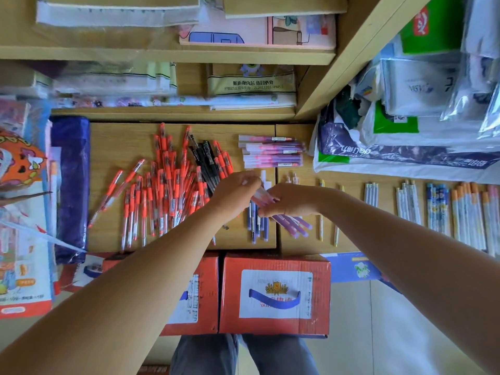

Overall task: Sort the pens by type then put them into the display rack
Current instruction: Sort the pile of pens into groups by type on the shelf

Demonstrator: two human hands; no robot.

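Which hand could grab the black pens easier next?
Probably left. Both hands hold the purple pens, but the left hand is right beside the black pens; the right hand is farther away.

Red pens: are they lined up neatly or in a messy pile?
A messy pile. The red pens lie crossed over one another at different angles, with black pens mixed in.

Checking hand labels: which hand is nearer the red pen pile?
Left. The left hand sits at the right edge of the red pen pile; the right hand is farther right, both gripping purple pens.
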